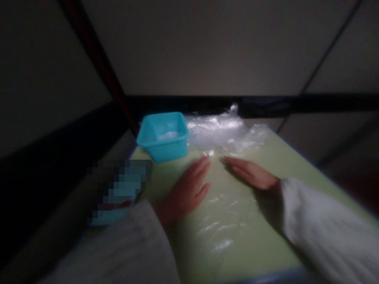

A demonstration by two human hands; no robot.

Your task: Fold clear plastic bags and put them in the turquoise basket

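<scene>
A clear plastic bag (223, 223) lies flat on the yellow-green tabletop (266, 244), close to me. My left hand (189, 189) is over its far left side, fingers stretched forward and thumb apart, holding nothing. To the right, my right hand (251, 173) rests low at the table surface with its fingers extended, pointing inward and away. It is empty too. Beyond both fingertips spreads a heap of crumpled clear plastic (225, 132). Whether either hand presses on the near bag is hard to tell in the dim, blurred picture.
A turquoise plastic basin (167, 148) stands at the back left of the table, with something whitish inside. Left of the table is a pixelated patch with light-blue and red parts (127, 187). Pale wall panels (213, 47) rise behind the table.
</scene>
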